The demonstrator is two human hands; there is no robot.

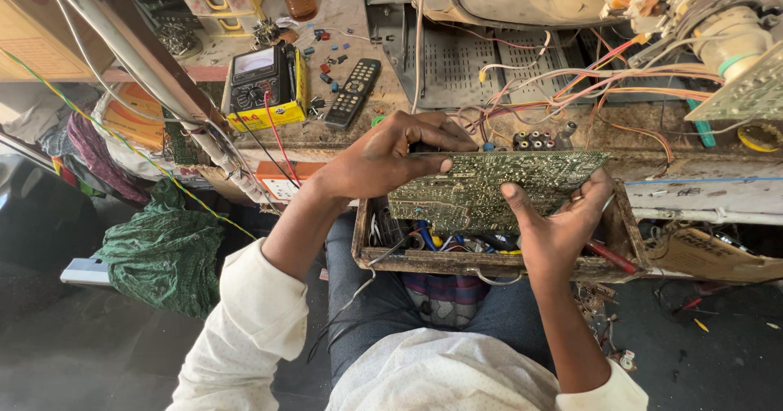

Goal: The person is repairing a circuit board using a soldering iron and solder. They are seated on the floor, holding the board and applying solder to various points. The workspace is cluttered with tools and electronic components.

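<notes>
Ahead of you the desk (718, 195) carries an opened television chassis (489, 19) with its tangle of coloured wires (587, 85) spilling toward you. Below it, on your lap, sits a worn wooden tray (489, 262) with tools and loose parts in it. Above that tray you hold a green circuit board (497, 187), solder side up and roughly level, its long edge running left to right. Your left hand (383, 156) has its grip clamped on the board's left end, thumb on top and fingers curled over the far edge. Your right hand (559, 219) is closed on the near right edge, thumb pressed on the upper face and fingers under it. Further left on the desk stands a yellow-cased multimeter (263, 89), with a black remote control (353, 93) just beside it and small loose components (326, 56) scattered near both.
</notes>
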